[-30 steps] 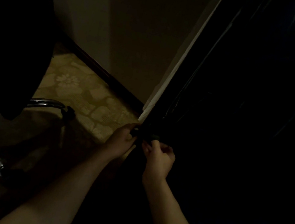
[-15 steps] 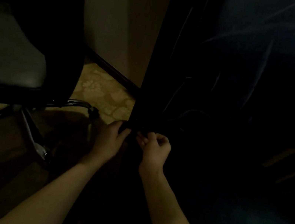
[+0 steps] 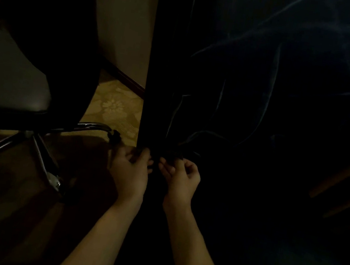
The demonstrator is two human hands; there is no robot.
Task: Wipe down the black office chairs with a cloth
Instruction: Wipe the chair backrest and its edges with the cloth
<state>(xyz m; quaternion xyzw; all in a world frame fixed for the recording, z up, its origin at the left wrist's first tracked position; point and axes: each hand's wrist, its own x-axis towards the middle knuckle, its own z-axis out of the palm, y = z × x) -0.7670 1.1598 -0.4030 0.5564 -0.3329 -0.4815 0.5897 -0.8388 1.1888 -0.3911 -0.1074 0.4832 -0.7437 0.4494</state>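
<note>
A black office chair (image 3: 9,81) stands at the left, its padded seat and dark backrest in view above a chrome star base (image 3: 91,126). A dark, glossy drape (image 3: 233,96) with long folds hangs down the middle and right. My left hand (image 3: 130,171) and my right hand (image 3: 181,179) are side by side at its gathered lower end. The curled fingertips of both hands pinch the dark material. The room is very dim and I cannot make out a separate cloth.
A patterned yellow carpet (image 3: 113,106) lies between the chair and a pale wall (image 3: 123,19) with a dark baseboard (image 3: 129,80). A black caster (image 3: 114,137) sits just left of my left hand. Faint wooden slats (image 3: 347,175) show at the right.
The view has swung so the chair seat now fills the left and the drape hangs upright. Both hands stay at the drape's lower end, working the gathered material.
</note>
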